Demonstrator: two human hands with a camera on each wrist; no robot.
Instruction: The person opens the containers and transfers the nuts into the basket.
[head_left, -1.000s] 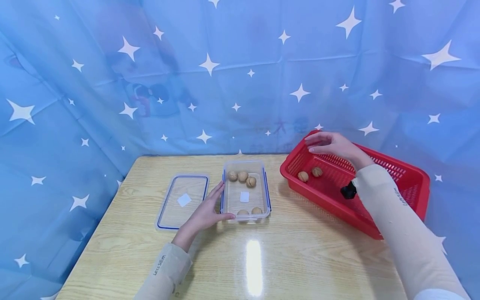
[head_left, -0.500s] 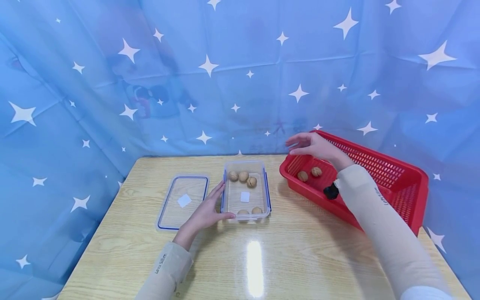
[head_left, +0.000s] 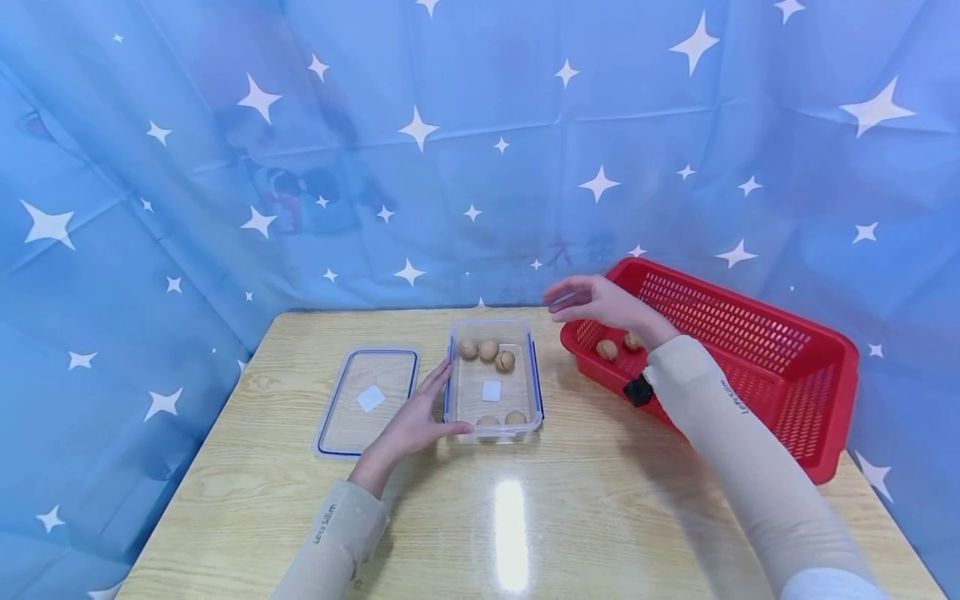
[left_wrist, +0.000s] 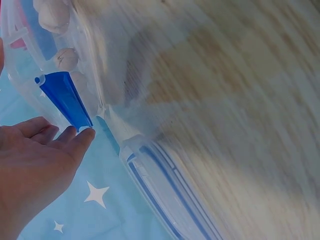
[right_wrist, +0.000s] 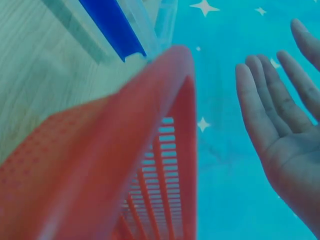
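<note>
A clear plastic food container (head_left: 468,400) with blue side latches stands on the table, several walnuts (head_left: 487,351) inside it. Against its left side rests my left hand (head_left: 415,423), the fingers fairly straight along the wall and the thumb by the near corner. In the left wrist view those fingertips touch the blue latch (left_wrist: 67,99). My right hand (head_left: 600,302) hangs above the left end of the red basket (head_left: 750,321), its fingers loosely bent. Its palm shows nothing held in the right wrist view. Two walnuts (head_left: 607,350) lie in the basket, one partly hidden by the right arm.
The container's clear lid (head_left: 345,417) with a blue seal lies flat to the left of the container. A blue curtain (head_left: 480,150) with white stars hangs behind the wooden table (head_left: 442,533). The basket's raised rim stands between the right forearm and the container.
My right hand has moved left, from over the basket's inside toward its left rim, on the container's side. The left hand and the walnuts in view have stayed in place.
</note>
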